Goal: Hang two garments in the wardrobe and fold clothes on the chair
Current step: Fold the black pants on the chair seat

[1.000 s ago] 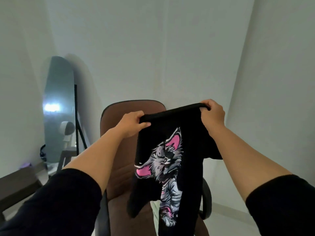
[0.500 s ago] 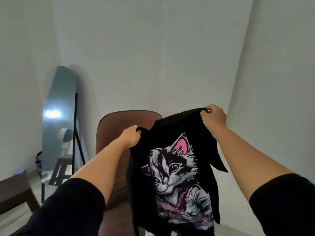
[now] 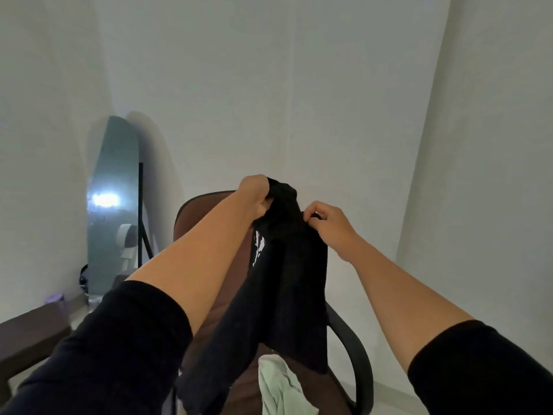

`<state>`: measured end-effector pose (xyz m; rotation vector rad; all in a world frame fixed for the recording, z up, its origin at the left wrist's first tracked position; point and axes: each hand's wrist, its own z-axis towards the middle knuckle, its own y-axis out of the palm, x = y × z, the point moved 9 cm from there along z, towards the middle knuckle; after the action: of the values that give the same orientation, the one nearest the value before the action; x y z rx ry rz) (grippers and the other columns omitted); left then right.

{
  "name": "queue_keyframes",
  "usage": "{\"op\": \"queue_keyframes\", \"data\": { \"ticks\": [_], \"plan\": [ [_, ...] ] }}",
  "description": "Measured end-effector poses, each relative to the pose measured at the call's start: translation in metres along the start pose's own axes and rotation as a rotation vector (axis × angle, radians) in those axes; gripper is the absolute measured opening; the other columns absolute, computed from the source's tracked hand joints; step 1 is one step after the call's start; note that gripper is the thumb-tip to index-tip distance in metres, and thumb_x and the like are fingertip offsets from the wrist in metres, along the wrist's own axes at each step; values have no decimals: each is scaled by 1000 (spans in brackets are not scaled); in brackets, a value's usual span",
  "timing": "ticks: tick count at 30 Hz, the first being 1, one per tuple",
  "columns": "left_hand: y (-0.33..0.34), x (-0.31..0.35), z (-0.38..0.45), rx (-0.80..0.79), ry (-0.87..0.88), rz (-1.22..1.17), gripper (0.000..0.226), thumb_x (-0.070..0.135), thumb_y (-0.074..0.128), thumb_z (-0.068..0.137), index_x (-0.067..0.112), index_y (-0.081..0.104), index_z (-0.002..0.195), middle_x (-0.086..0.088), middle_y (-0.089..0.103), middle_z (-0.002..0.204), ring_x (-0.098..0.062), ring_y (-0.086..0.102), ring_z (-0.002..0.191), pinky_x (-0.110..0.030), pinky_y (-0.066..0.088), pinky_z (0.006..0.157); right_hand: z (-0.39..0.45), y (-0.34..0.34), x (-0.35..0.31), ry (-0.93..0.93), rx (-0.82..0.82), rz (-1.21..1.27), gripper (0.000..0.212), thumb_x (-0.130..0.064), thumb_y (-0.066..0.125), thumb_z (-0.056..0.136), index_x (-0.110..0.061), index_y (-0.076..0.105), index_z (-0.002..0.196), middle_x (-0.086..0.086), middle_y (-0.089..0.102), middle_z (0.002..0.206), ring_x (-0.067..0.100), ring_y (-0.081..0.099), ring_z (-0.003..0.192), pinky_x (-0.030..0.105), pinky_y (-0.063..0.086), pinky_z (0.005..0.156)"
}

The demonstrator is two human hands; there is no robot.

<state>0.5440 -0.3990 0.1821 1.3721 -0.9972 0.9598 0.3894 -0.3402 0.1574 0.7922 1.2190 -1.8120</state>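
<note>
Above the brown chair [image 3: 209, 211], left hand [image 3: 254, 194] and right hand [image 3: 327, 223], formerly apart, now grip the bunched black shirt [image 3: 284, 280] close together, print mostly hidden.

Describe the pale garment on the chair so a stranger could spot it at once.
Find the brown office chair with black armrests, standing against the white wall to the right of the leaning mirror. On its seat, below the black T-shirt held up in both hands, lies a crumpled pale green garment. It is the only light-coloured cloth there.

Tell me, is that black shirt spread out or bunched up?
Bunched up: both hands grip the black shirt close together, so only a sliver of print shows.
</note>
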Motion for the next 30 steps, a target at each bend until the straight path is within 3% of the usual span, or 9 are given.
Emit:
{"op": "queue_keyframes", "data": {
  "ticks": [3,7,9,13,16,19,22,26,30],
  "plan": [
    [1,8,0,17,36,-87,23,-9,30,92,-2,50,99,-12,52,84,-18,51,68,-26,50,67,-1,27,5,97,-172,193,13,-16,54,80,-10,66,77,4,60,76,17,53,73,40,48,76],
    [1,11,-3,-42,61,-179,27,-4,33,97,0,47,120,-10,54,87,-21,57,79,-30,50,79,-6,51,-2,85,-349,261,28,-30,60,89,-7,68,103,7,71,98,18,67,91,30,53,84],
    [-3,7,-1,-88,87,-73,26,2,37,98,0,46,123,-11,56,96,-22,60,90,-29,49,79,-3,52,-5,16,-306,87,25,-24,63,89,-5,69,103,12,70,104,23,66,101,36,51,94],
    [-20,0,5,-113,205,631,31,42,49,93,14,54,79,-1,47,67,-17,44,60,-29,38,57,2,49,-1,42,-188,146,10,-13,61,89,-9,70,89,11,70,92,26,66,94,33,53,86],
    [-26,-15,-3,-182,241,993,39,56,46,90,19,54,100,4,53,86,-15,50,80,-29,41,73,2,48,3,70,-208,185,12,-14,60,90,-14,70,96,6,71,98,21,66,97,32,51,90],
    [-21,-10,-14,-246,468,1041,41,46,55,89,23,48,123,3,52,114,-12,50,103,-27,42,87,3,53,6,100,-262,147,14,-16,60,90,-16,70,99,5,71,100,18,66,97,31,51,91],
    [-10,-1,-26,-294,645,1026,25,39,64,85,24,58,103,7,54,99,-8,51,94,-19,38,78,11,42,11,160,-146,144,9,-17,64,86,-15,71,90,12,71,100,26,66,98,39,52,93],
    [-6,-13,-28,-345,594,1075,26,40,72,77,20,56,79,8,55,72,-6,50,65,-19,40,64,20,21,21,266,28,340,20,-8,58,89,2,64,105,18,67,102,29,67,93,37,58,79],
    [-2,-38,-26,-403,485,1057,36,49,74,71,21,61,87,2,67,87,-10,62,82,-19,48,74,18,11,11,261,84,556,15,1,50,91,0,57,104,18,64,97,25,67,84,28,58,69]
  ]
}}
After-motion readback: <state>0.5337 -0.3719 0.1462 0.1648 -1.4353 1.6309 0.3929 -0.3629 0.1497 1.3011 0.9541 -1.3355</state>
